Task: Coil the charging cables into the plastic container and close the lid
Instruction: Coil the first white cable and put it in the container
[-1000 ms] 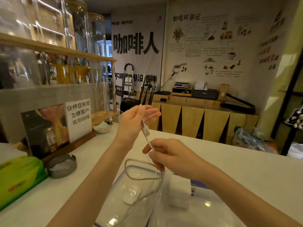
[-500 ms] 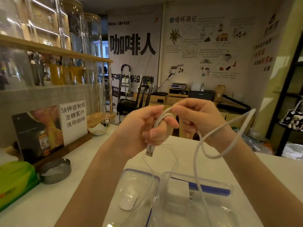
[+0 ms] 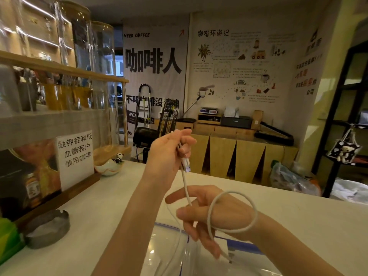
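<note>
The right hand dropped from beside the left hand's fingers to below them, drawing the white cable taut beneath the left fingers; its loop tightened around the right wrist.

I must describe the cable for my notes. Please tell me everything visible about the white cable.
The white cable is thin, round and looks rubbery. Its USB plug hangs below the left hand, which pinches it. It runs down to the right hand, and one loop circles that wrist, above the clear container.
</note>
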### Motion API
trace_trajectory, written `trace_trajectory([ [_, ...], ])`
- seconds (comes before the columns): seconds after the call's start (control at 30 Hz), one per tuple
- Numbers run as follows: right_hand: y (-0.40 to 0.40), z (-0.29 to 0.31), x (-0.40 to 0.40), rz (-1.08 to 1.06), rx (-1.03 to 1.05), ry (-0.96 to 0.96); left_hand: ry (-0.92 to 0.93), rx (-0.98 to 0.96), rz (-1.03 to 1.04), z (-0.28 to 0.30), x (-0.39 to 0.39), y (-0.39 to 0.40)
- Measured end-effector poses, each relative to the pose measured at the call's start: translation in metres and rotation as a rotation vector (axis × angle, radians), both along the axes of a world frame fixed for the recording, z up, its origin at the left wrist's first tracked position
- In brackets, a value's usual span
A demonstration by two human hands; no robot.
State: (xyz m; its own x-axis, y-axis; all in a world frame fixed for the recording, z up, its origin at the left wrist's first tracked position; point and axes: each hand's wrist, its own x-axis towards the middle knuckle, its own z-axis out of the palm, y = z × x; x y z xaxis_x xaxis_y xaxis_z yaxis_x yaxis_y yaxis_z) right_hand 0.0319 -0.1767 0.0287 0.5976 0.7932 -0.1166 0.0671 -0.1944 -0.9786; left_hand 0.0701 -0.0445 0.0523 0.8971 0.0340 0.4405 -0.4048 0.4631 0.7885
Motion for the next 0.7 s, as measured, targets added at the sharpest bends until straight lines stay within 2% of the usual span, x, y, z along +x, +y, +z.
trace_trajectory([
  [0.13,-0.003,0.015,0.000,-0.054,-0.108,-0.071,-0.216,0.597,0.343,-0.007,0.001,-0.001],
  [0.2,-0.007,0.028,0.002,-0.088,-0.145,-0.170,-0.248,0.801,0.300,-0.008,0.000,-0.001],
  [0.3,-0.017,0.049,0.005,-0.084,-0.129,-0.218,-0.177,0.953,0.008,-0.008,-0.006,0.004],
  [0.4,-0.029,0.059,0.010,-0.170,-0.053,-0.220,-0.132,0.895,-0.357,-0.005,-0.012,0.007],
  [0.5,-0.037,0.060,0.020,-0.197,0.163,-0.066,-0.135,0.726,-0.550,-0.002,-0.014,0.009],
  [0.6,-0.039,0.053,0.034,-0.275,0.395,0.142,-0.095,0.578,-0.566,0.000,-0.013,0.012],
  [0.7,-0.042,0.048,0.039,-0.383,0.523,0.230,-0.009,0.419,-0.449,0.001,-0.006,0.016],
])
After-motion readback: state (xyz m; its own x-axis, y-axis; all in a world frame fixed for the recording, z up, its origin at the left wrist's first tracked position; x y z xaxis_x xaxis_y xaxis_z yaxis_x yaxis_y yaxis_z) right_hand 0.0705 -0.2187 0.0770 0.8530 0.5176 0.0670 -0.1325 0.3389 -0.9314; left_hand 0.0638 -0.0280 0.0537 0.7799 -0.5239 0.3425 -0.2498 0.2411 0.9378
